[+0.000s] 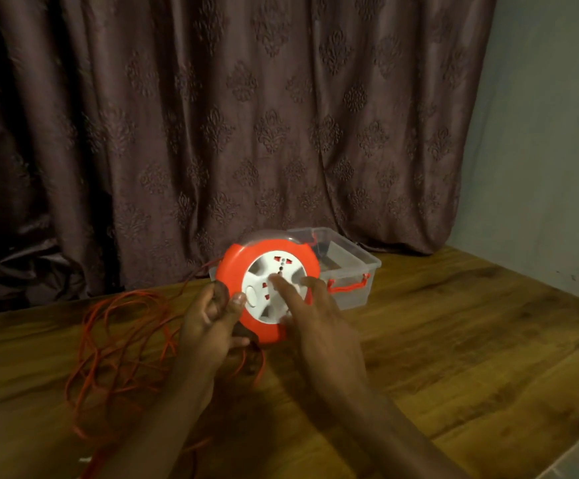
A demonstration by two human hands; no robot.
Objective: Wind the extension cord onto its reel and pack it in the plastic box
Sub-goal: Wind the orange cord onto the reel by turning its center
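Note:
An orange cord reel (267, 259) with a white socket face stands upright on the wooden table (454, 340). My left hand (208, 326) grips its left rim, thumb on the front. My right hand (315, 316) touches the white face with straight fingers, index finger on the centre. Loose orange cord (108, 340) lies in tangled loops on the table to the left of the reel. Behind the reel sits a clear plastic box (353, 267) with orange latches, lid off.
A brown patterned curtain (212, 115) hangs right behind the table. A grey wall (550, 133) stands at the right. The table's right edge runs diagonally at the lower right corner.

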